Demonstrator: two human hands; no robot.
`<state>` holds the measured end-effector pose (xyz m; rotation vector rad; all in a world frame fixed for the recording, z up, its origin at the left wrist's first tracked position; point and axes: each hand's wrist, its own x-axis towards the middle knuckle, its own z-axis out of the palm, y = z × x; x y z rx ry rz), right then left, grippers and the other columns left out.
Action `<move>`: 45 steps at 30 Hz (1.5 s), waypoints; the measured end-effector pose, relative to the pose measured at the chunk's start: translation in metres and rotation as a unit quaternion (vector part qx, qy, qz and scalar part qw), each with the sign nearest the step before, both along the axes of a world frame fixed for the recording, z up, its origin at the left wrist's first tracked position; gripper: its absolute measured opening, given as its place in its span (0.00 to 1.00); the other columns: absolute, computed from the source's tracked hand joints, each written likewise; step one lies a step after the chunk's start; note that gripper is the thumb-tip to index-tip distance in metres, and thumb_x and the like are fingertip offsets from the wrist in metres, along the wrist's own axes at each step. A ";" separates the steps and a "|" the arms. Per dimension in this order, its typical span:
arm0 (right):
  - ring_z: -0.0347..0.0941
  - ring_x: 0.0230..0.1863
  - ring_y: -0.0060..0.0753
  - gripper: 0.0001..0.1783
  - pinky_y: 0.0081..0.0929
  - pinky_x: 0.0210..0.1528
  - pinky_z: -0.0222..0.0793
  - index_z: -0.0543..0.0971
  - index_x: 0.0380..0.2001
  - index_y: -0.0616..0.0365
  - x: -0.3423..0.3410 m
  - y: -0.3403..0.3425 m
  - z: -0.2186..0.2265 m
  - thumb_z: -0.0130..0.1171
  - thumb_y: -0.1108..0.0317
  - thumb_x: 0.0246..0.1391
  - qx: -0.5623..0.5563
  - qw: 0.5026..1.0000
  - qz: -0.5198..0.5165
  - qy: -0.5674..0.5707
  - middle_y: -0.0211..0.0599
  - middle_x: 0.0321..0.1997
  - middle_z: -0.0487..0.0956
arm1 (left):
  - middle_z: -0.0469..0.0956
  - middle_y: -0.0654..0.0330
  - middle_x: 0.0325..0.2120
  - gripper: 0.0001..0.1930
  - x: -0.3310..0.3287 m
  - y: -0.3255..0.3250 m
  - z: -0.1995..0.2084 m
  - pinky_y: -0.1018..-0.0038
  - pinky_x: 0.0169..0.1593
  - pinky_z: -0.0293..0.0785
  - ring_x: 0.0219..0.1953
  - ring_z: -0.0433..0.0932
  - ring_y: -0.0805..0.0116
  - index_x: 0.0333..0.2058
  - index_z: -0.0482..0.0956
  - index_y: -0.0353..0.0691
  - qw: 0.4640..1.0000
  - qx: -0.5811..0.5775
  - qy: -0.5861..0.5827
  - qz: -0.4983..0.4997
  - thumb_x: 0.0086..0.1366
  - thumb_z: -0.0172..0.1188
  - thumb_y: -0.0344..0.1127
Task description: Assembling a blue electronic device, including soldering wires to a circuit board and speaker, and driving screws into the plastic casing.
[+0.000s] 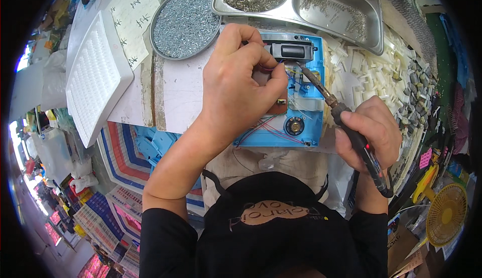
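Observation:
My right hand (377, 131) is wrapped round the black handle of a soldering iron (321, 88); a small red light glows on the handle. The iron's tip reaches up and left to the wires beside a black rectangular part (292, 51) in a light-blue plastic housing (315, 108). Over the left side of this housing, my left hand (240, 79) pinches a thin wire (267, 68) near the tip; its fingers partly hide the wire's end. Below my fingers a brown circuit board (279, 108) shows in part. Red wires run to the housing's lower edge, near a round speaker-like part (295, 126).
A round tray of small screws (185, 24) and a metal compartment tray (301, 18) holding small metal parts stand at the back. White plastic pieces (359, 72) are heaped at right. At left lie a white ribbed tray (98, 77) and a handwritten sheet (133, 14).

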<state>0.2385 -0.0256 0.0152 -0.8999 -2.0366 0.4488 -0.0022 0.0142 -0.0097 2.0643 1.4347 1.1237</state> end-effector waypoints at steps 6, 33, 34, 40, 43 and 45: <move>0.69 0.21 0.35 0.22 0.27 0.23 0.63 0.82 0.44 0.56 -0.002 0.005 -0.002 0.72 0.78 0.40 -0.004 1.000 0.011 0.002 0.31 0.21 0.73 | 0.73 0.60 0.38 0.05 0.000 -0.001 -0.003 0.81 0.26 0.69 0.23 0.72 0.79 0.25 0.82 0.34 1.000 0.007 -0.005 0.003 0.50 0.70 0.25; 0.69 0.20 0.34 0.20 0.26 0.23 0.62 0.83 0.42 0.57 -0.009 0.015 -0.004 0.72 0.78 0.41 -0.006 1.000 0.024 -0.008 0.32 0.21 0.73 | 0.74 0.55 0.42 0.06 0.002 -0.002 -0.003 0.76 0.31 0.74 0.28 0.76 0.69 0.24 0.80 0.35 1.000 0.028 -0.002 0.010 0.48 0.69 0.24; 0.69 0.20 0.34 0.20 0.26 0.23 0.62 0.83 0.42 0.57 -0.009 0.015 -0.005 0.72 0.77 0.41 -0.005 1.000 0.024 -0.008 0.32 0.21 0.73 | 0.74 0.55 0.42 0.06 0.002 -0.002 -0.003 0.76 0.31 0.74 0.28 0.76 0.69 0.24 0.80 0.35 1.000 0.030 -0.002 0.009 0.48 0.69 0.24; 0.68 0.20 0.34 0.21 0.27 0.23 0.62 0.83 0.43 0.56 -0.009 0.015 -0.006 0.72 0.77 0.41 -0.002 1.000 0.022 -0.007 0.32 0.21 0.73 | 0.74 0.55 0.41 0.06 0.002 -0.002 -0.002 0.75 0.31 0.74 0.28 0.76 0.69 0.25 0.79 0.35 1.000 0.025 0.002 0.008 0.48 0.69 0.24; 0.68 0.21 0.34 0.21 0.27 0.23 0.62 0.83 0.43 0.56 -0.009 0.016 -0.005 0.72 0.77 0.40 -0.001 1.000 0.020 -0.016 0.32 0.21 0.72 | 0.74 0.54 0.41 0.06 0.003 -0.003 -0.001 0.75 0.31 0.74 0.28 0.77 0.68 0.24 0.79 0.35 1.000 0.008 0.000 0.011 0.48 0.69 0.24; 0.68 0.21 0.34 0.22 0.27 0.23 0.62 0.83 0.43 0.56 -0.008 0.016 -0.005 0.72 0.77 0.40 -0.004 1.000 0.021 -0.015 0.32 0.21 0.72 | 0.74 0.54 0.41 0.06 0.003 -0.002 -0.002 0.74 0.30 0.74 0.28 0.77 0.68 0.24 0.79 0.35 1.000 0.017 0.005 0.011 0.48 0.69 0.24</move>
